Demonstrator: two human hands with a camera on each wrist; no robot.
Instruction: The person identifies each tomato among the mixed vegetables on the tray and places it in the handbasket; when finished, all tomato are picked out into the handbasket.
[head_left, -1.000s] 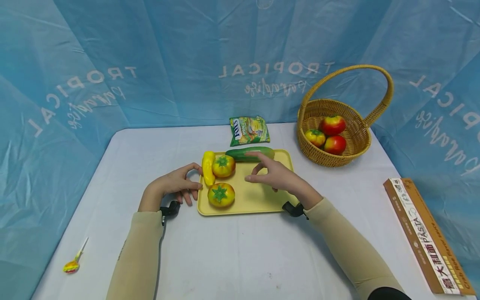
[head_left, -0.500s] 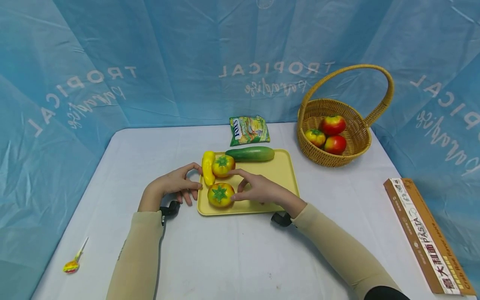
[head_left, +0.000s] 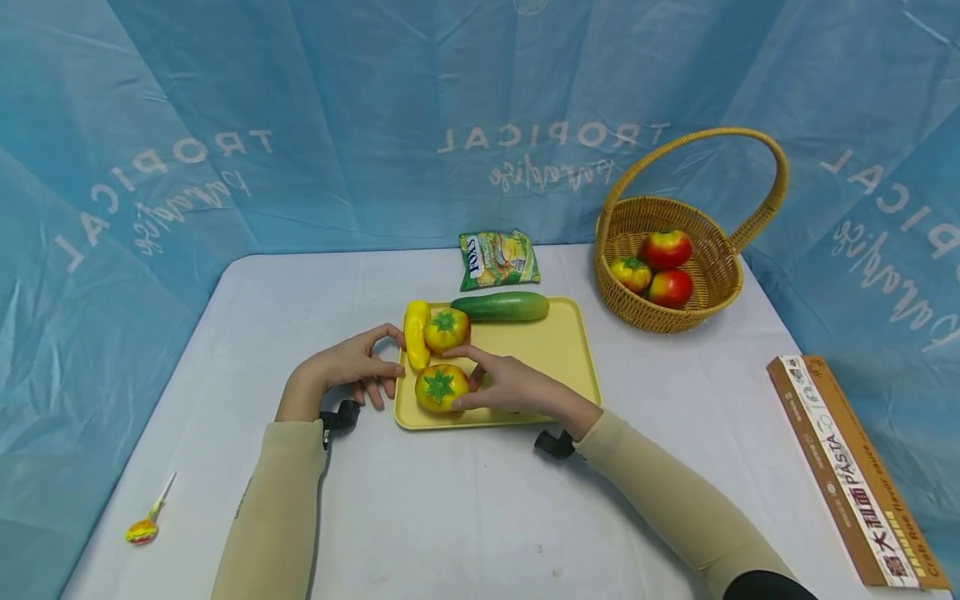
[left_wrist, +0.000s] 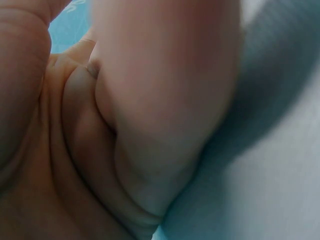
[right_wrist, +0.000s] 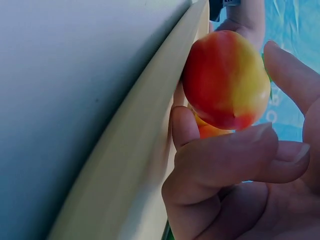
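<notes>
A yellow tray [head_left: 525, 367] carries a yellow banana [head_left: 416, 333], a green cucumber [head_left: 501, 307] and two red-yellow toy tomatoes with green leafy tops. My right hand [head_left: 513, 387] has thumb and fingers around the near tomato [head_left: 441, 387], which still sits on the tray; the right wrist view shows this tomato [right_wrist: 225, 80] between thumb and fingers. The far tomato [head_left: 447, 331] lies beside the banana. At the tray's left rim, my left hand [head_left: 348, 362] touches with thumb and index finger, its other fingers lower down. The left wrist view shows mostly blurred fingers.
A wicker basket [head_left: 637, 317] with three fruits stands at the back right. Behind the tray lies a green FOX'S candy bag [head_left: 499, 260]. A long pasta box [head_left: 855, 471] is on the right, a lollipop [head_left: 142, 531] at the front left. Blue curtain surrounds the table.
My right hand has moved left and toward the front, from over the cucumber side of the tray to the near tomato, and its fingers have come around it. The left hand stays put.
</notes>
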